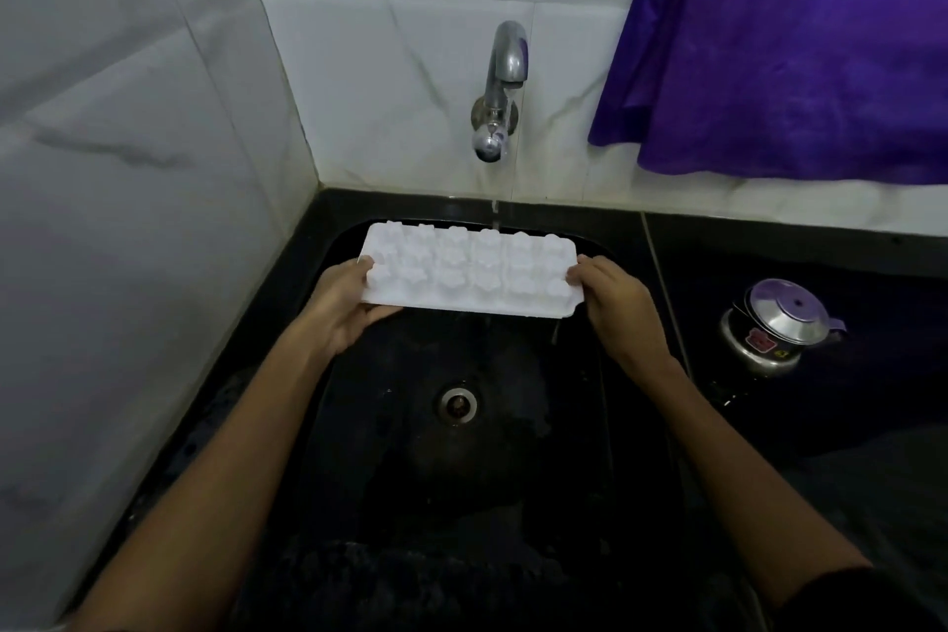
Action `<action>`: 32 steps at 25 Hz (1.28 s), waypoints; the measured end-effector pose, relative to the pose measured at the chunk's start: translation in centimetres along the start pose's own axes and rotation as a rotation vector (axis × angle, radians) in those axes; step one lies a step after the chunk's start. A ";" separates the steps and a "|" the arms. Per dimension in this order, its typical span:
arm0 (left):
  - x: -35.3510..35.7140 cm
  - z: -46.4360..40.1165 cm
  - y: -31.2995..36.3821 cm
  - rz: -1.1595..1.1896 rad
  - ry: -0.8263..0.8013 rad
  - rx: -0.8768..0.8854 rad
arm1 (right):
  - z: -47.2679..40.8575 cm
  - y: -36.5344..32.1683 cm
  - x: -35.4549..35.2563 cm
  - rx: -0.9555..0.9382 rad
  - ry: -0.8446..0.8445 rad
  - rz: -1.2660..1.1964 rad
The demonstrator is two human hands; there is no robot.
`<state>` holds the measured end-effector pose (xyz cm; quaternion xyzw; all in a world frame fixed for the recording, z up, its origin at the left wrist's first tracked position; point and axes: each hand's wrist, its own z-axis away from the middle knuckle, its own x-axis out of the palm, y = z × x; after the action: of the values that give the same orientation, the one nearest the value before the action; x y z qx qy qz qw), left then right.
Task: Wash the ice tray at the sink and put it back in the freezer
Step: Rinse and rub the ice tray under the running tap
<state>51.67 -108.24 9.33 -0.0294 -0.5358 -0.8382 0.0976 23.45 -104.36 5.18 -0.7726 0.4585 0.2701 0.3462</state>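
A white ice tray (pixel 469 272) is held level over a black sink (pixel 605 426), gripped at its short ends: the left hand (pixel 341 305) is clenched on the left end, the right hand (pixel 618 303) on the right end, fingers (pixel 577 275) curled over the rim. The tray is kept beneath a thin stream falling from a chrome tap (pixel 500 87), presumably so that water reaches its far edge. Moulded, star-like cells in matte plastic are shown. A glossy dark table (pixel 769 246) carries a steel kettle (pixel 779 323); a purple cloth (pixel 795 41) hangs against white tiles.
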 end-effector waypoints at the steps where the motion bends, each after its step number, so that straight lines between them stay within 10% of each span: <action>1: 0.3 -0.5 -0.1 0.011 0.025 0.024 | -1.0 -0.1 0.0 0.110 -0.023 -0.075; 4: 1.3 -1.6 -0.7 0.006 0.107 0.077 | -3.6 -1.5 0.7 0.400 -0.109 -0.274; 8: 3.2 -2.6 -1.0 0.047 0.198 0.141 | -6.3 -4.3 3.9 0.260 -0.450 0.061; 13: 1.8 -5.1 0.2 0.007 0.302 0.168 | -6.1 -4.8 4.9 -0.052 -0.488 0.126; 18: 2.3 -5.2 -0.9 0.011 0.180 0.144 | -9.2 -3.3 5.7 0.223 -0.492 0.218; 22: 1.8 -5.7 -0.7 0.092 0.261 0.159 | -7.5 -4.6 5.2 -0.051 -0.521 0.102; 27: 1.9 -5.5 -0.8 0.096 0.216 0.140 | -8.8 -2.8 5.2 0.279 -0.480 0.232; 32: 2.8 -5.4 -0.2 0.106 0.230 0.168 | -7.4 -5.0 5.0 -0.063 -0.492 0.139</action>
<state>49.15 -113.43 7.31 0.0467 -0.5871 -0.7818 0.2046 30.86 -111.02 7.47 -0.6608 0.4039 0.4873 0.4035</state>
